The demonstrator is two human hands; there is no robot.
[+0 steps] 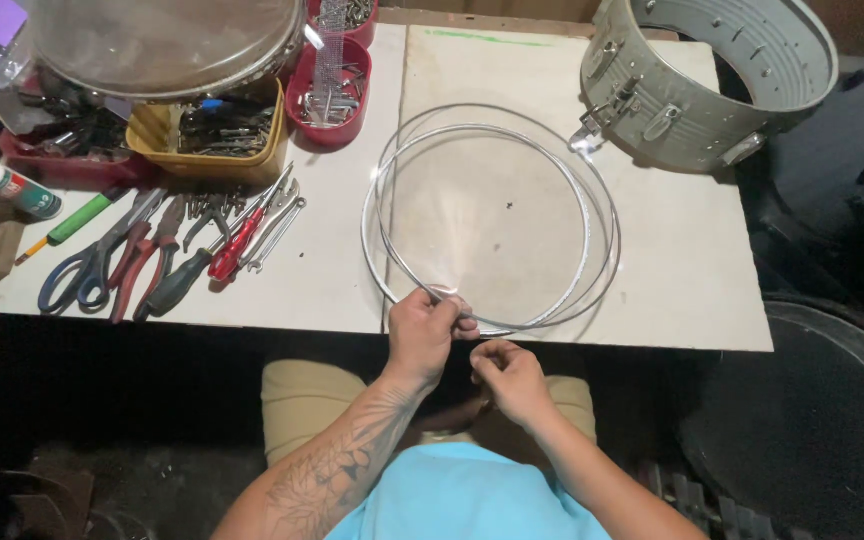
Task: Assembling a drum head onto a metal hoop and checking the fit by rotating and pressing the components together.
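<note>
Two hoops (492, 220), two hands (472, 350)

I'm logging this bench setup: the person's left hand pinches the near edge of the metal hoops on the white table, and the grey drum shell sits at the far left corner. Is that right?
Not quite. The head view shows the grey drum shell at the far right corner of the white table, not the left. The rest holds: the left hand pinches the near edge of the metal hoops.
</note>
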